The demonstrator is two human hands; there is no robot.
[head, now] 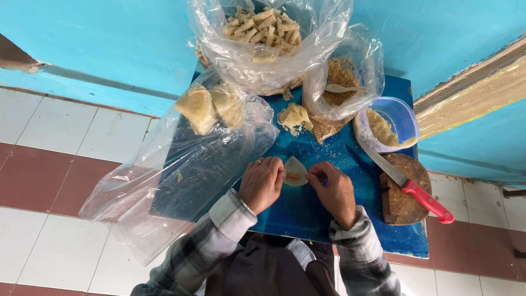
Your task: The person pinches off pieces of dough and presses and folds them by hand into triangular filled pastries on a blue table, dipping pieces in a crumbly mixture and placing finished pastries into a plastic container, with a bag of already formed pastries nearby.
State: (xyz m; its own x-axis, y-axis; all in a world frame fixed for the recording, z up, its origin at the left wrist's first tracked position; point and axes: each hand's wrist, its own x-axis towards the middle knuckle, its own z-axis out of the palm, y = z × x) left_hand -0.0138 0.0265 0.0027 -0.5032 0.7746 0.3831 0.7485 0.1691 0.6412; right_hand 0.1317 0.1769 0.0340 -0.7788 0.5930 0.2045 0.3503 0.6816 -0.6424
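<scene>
**both hands on a small dough wrapper at the near edge of the blue table**

closest to me i see plaid sleeves (219, 235) leading out to the two hands. my left hand (262, 183), a ring on one finger, lies knuckles up with its fingers curled onto the left edge of a small dough wrapper (295, 171). my right hand (335, 191) pinches the wrapper's right edge between thumb and fingertips. the wrapper lies flat on the blue table (307, 214) between the hands, with a dab of brownish filling on it.

to the right, a red-handled knife (408, 186) rests across a round wooden board (402, 205). to the left, a loose clear plastic sheet (181, 175) hangs over the table edge.

further out sit a clear tub (402, 118) of dough, a few loose wrappers (294, 118), a bag of crumbs (342, 82) with a spoon in it, a bag of folded dough sheets (211, 107), and farthest, a bag of finished rolls (266, 27).
</scene>
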